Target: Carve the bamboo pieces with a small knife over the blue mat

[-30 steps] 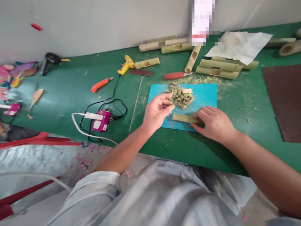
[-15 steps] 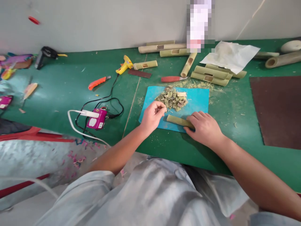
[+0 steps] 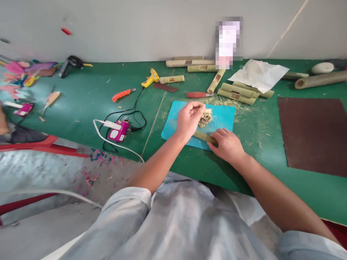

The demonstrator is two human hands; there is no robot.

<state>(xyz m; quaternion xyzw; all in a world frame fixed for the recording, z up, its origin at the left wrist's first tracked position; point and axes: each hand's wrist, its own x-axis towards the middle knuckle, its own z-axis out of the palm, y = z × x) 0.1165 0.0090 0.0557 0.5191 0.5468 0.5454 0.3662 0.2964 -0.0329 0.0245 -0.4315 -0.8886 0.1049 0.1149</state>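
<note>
My left hand hovers over the blue cutting mat, fingers curled in a pinch above a pile of small bamboo chips. What the fingertips hold is too small to make out. My right hand presses a short green bamboo piece flat against the mat's near edge, fingers wrapped over its right end. Both forearms reach in from below.
Cut bamboo tubes lie behind the mat beside a red-handled knife and white paper. A yellow glue gun, orange cutter, and pink power strip with cables sit left. A brown board lies right.
My left hand lifted from the mat's left side and moved up over the chip pile. My right hand stayed on the bamboo piece. The camera view shifted.
</note>
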